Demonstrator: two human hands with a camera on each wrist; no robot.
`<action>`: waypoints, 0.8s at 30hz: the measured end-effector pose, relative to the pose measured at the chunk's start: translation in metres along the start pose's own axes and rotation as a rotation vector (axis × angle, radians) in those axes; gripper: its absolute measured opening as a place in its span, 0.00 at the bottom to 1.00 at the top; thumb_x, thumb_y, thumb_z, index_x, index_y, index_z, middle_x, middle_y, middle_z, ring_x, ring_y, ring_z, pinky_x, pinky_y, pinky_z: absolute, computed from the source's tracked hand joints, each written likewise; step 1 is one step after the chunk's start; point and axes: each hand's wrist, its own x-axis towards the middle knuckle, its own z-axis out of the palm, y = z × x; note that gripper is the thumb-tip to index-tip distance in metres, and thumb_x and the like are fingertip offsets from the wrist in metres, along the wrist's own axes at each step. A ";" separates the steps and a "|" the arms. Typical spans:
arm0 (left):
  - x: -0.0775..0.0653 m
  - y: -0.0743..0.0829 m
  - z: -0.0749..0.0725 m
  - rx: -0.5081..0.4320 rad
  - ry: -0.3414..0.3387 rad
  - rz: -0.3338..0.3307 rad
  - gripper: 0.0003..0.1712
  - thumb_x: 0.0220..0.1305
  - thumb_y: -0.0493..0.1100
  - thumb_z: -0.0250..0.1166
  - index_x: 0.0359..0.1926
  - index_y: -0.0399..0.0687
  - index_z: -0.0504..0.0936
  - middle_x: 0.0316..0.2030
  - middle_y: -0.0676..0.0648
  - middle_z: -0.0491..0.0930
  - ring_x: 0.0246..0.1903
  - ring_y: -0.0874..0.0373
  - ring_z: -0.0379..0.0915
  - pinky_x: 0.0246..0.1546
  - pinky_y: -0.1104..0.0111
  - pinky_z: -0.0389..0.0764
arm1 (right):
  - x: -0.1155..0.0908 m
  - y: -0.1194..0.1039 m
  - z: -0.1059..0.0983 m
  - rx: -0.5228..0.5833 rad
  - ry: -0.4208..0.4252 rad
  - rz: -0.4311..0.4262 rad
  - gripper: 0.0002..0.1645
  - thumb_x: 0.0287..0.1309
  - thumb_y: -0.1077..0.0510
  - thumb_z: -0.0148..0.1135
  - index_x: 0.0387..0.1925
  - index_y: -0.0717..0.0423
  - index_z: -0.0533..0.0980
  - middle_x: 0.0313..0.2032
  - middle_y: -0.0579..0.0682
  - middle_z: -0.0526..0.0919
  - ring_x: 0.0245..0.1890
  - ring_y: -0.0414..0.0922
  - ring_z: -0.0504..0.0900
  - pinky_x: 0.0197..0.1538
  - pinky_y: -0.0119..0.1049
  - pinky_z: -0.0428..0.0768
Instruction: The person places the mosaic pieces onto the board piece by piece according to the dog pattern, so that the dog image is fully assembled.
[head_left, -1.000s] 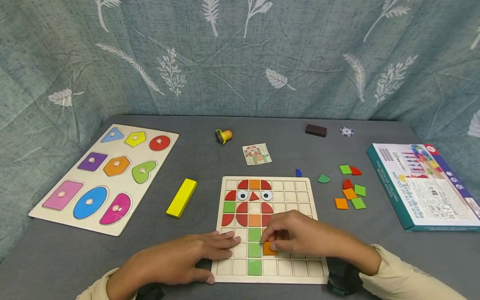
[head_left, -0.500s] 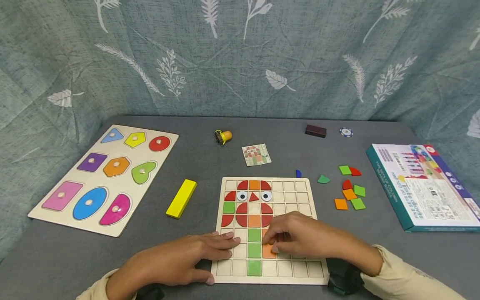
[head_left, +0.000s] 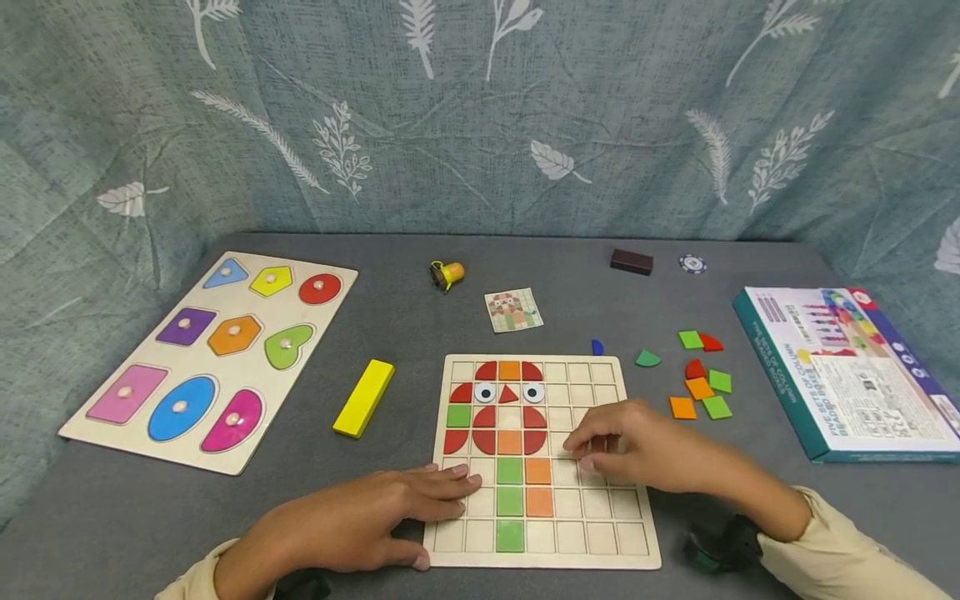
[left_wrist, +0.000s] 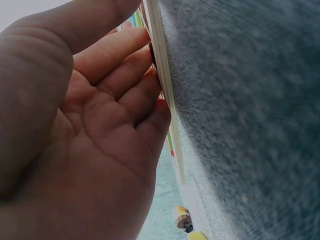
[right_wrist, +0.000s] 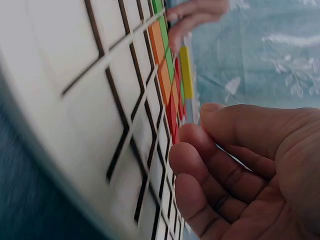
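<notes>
On the wooden grid board (head_left: 611, 535), red, orange and green tiles and two eye pieces form a face with a body below. My left hand (head_left: 378, 512) lies with straight fingers on the board's left edge, thumb at its side. Two orange tiles (head_left: 537, 485) sit in their squares beside the column of green tiles (head_left: 510, 502). Over the right half of the board hovers my right hand (head_left: 648, 446), its fingers loosely bent. Seen in the right wrist view, nothing lies between the thumb and fingertips (right_wrist: 187, 157).
Several loose tiles (head_left: 699, 388) are scattered right of the board, with a green quarter piece (head_left: 648, 358) and a blue piece (head_left: 597, 347) nearer it. A pattern card (head_left: 513, 309) lies behind. A shape puzzle (head_left: 251, 367) and yellow block (head_left: 363, 398) are left; a box (head_left: 855, 375) is right.
My right hand has pressed the lower orange tile into its square, let go of it, and moved right and slightly away. The left hand has stayed in place.
</notes>
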 end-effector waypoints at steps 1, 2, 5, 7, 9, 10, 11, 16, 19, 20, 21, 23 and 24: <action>0.000 0.000 0.000 0.000 -0.001 -0.003 0.33 0.60 0.43 0.70 0.66 0.49 0.73 0.70 0.57 0.61 0.70 0.56 0.54 0.63 0.58 0.66 | -0.002 0.001 -0.002 -0.002 0.011 0.013 0.10 0.59 0.62 0.67 0.44 0.52 0.84 0.39 0.40 0.84 0.34 0.37 0.76 0.35 0.31 0.79; 0.000 0.000 0.000 -0.001 -0.001 -0.005 0.33 0.60 0.43 0.70 0.66 0.49 0.73 0.70 0.57 0.61 0.70 0.56 0.54 0.64 0.58 0.66 | -0.004 0.003 -0.004 -0.003 0.021 0.023 0.11 0.59 0.62 0.67 0.44 0.52 0.84 0.39 0.41 0.84 0.33 0.37 0.76 0.35 0.31 0.79; -0.001 0.000 -0.001 -0.001 -0.003 -0.007 0.33 0.60 0.43 0.70 0.66 0.49 0.73 0.70 0.57 0.61 0.70 0.56 0.53 0.64 0.58 0.66 | -0.009 0.006 -0.010 -0.036 0.061 0.039 0.11 0.59 0.63 0.67 0.44 0.52 0.84 0.39 0.40 0.83 0.33 0.36 0.76 0.35 0.31 0.78; -0.001 0.001 -0.001 0.001 -0.001 -0.005 0.33 0.60 0.43 0.70 0.66 0.49 0.73 0.70 0.57 0.61 0.70 0.56 0.53 0.64 0.58 0.66 | -0.013 0.008 -0.013 -0.054 0.087 0.044 0.11 0.58 0.63 0.67 0.44 0.52 0.84 0.39 0.41 0.83 0.33 0.36 0.77 0.35 0.31 0.79; -0.001 0.000 -0.001 0.005 0.001 -0.001 0.33 0.60 0.43 0.70 0.66 0.49 0.73 0.70 0.57 0.61 0.70 0.56 0.53 0.64 0.58 0.66 | -0.016 0.011 -0.016 -0.068 0.105 0.045 0.12 0.58 0.64 0.67 0.44 0.52 0.84 0.40 0.41 0.83 0.35 0.36 0.78 0.37 0.32 0.79; -0.001 0.000 -0.001 0.007 0.002 0.000 0.33 0.60 0.43 0.70 0.66 0.48 0.73 0.70 0.57 0.61 0.70 0.56 0.53 0.64 0.58 0.66 | -0.018 0.012 -0.018 -0.072 0.111 0.051 0.11 0.58 0.64 0.67 0.44 0.52 0.84 0.40 0.41 0.83 0.35 0.36 0.78 0.37 0.32 0.79; -0.001 0.001 -0.002 0.008 0.003 0.001 0.33 0.60 0.43 0.70 0.66 0.48 0.73 0.70 0.57 0.61 0.70 0.56 0.53 0.63 0.58 0.66 | -0.020 0.013 -0.020 -0.078 0.116 0.057 0.12 0.58 0.64 0.67 0.44 0.53 0.84 0.41 0.42 0.83 0.36 0.36 0.78 0.38 0.32 0.79; -0.001 0.000 -0.001 0.013 0.009 0.006 0.33 0.60 0.43 0.70 0.66 0.49 0.73 0.70 0.57 0.61 0.70 0.56 0.54 0.63 0.59 0.67 | -0.031 0.018 -0.030 -0.127 0.150 0.120 0.11 0.59 0.63 0.67 0.45 0.54 0.84 0.43 0.43 0.83 0.37 0.36 0.78 0.39 0.32 0.79; -0.001 0.001 0.000 0.019 0.011 0.011 0.33 0.60 0.44 0.70 0.66 0.49 0.73 0.70 0.57 0.61 0.70 0.56 0.54 0.63 0.60 0.67 | -0.037 0.023 -0.035 -0.155 0.186 0.152 0.11 0.59 0.62 0.67 0.45 0.55 0.84 0.43 0.43 0.83 0.37 0.36 0.77 0.38 0.32 0.79; -0.001 0.001 0.000 0.018 0.010 0.013 0.33 0.60 0.44 0.70 0.66 0.49 0.73 0.70 0.57 0.62 0.70 0.56 0.54 0.63 0.60 0.67 | -0.039 0.025 -0.036 -0.164 0.199 0.158 0.11 0.59 0.61 0.67 0.45 0.55 0.84 0.43 0.44 0.83 0.36 0.36 0.76 0.37 0.32 0.79; -0.001 0.001 0.000 0.020 0.010 0.014 0.33 0.60 0.44 0.70 0.66 0.48 0.73 0.70 0.57 0.61 0.70 0.56 0.54 0.63 0.60 0.67 | -0.040 0.028 -0.038 -0.170 0.215 0.165 0.11 0.60 0.62 0.67 0.45 0.55 0.83 0.43 0.44 0.83 0.36 0.36 0.76 0.37 0.33 0.79; -0.001 0.001 0.000 0.021 0.009 0.016 0.33 0.60 0.44 0.70 0.66 0.48 0.73 0.70 0.57 0.61 0.70 0.56 0.54 0.63 0.60 0.67 | -0.043 0.032 -0.040 -0.194 0.241 0.181 0.12 0.60 0.62 0.67 0.46 0.55 0.83 0.43 0.44 0.82 0.34 0.36 0.75 0.35 0.32 0.78; 0.000 0.001 0.000 0.020 0.008 0.017 0.33 0.60 0.43 0.70 0.66 0.48 0.73 0.70 0.57 0.61 0.70 0.56 0.54 0.63 0.60 0.67 | -0.045 0.034 -0.041 -0.209 0.252 0.187 0.12 0.59 0.62 0.67 0.46 0.55 0.83 0.43 0.44 0.82 0.33 0.37 0.74 0.34 0.32 0.77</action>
